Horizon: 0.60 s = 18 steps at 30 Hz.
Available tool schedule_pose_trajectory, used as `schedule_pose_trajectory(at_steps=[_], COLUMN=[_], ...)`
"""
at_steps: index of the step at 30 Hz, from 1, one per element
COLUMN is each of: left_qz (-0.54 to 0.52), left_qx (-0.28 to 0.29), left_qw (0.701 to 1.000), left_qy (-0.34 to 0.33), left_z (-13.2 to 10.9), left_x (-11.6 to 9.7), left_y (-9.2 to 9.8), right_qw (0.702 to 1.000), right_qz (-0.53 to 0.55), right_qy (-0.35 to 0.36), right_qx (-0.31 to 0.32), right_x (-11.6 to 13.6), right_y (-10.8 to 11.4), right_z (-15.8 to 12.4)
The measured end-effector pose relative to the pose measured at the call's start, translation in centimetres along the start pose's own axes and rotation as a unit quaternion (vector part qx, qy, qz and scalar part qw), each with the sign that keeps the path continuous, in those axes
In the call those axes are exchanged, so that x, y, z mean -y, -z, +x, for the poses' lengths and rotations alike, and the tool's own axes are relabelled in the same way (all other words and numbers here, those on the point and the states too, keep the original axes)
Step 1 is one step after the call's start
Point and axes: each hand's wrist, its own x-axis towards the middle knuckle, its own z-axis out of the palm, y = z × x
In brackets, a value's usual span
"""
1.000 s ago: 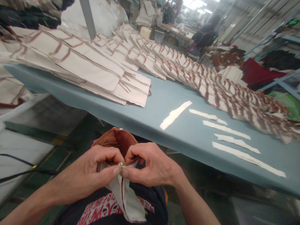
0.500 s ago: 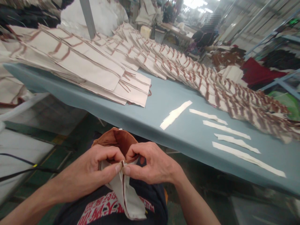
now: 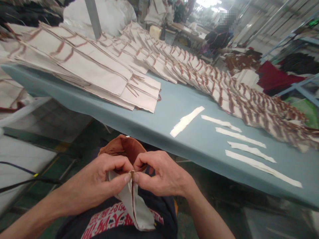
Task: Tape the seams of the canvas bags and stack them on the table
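Observation:
My left hand [image 3: 109, 176] and my right hand [image 3: 158, 174] meet above my lap, thumbs and forefingers pinching a cream fabric piece [image 3: 141, 215] at its brown-edged seam. The piece hangs down between the hands over my dark printed clothing, a dark brown line running along its length. Behind the fingers, brown cloth [image 3: 124, 146] curves open like a lining or rim and seems joined to the cream piece. Both thumb tips press close together at the seam, and the fingertips behind it are partly hidden.
A blue-green table [image 3: 154, 132] crosses in front of me. On it lie a stack of cream panels with brown trim [image 3: 99, 69], long overlapping rows of similar pieces [image 3: 199, 76] and several cream strips [image 3: 244, 136]. A white bin [image 3: 57, 119] stands at left. A person [image 3: 219, 36] is far back.
The hands keep their pinch at the seam with only a slight shift of the fingers. The hanging cream piece has turned a little, its halves lying closer together.

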Motion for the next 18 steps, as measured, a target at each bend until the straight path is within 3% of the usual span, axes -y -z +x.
schedule_pose_trajectory(at_steps=[12, 18], left_qz=[-0.010, -0.001], left_qx=[0.017, 0.014], left_qw=[1.000, 1.000], left_qy=[-0.001, 0.014], left_z=[-0.3, -0.1], left_x=[0.1, -0.3], left_y=[0.1, 0.2], right_qw=[0.999, 0.991], right_qz=[-0.013, -0.071], right_qy=[0.013, 0.035], right_qx=[-0.046, -0.110], right_x=[-0.7, -0.6], right_y=[-1.2, -2.1], right_z=[-0.4, -0.7])
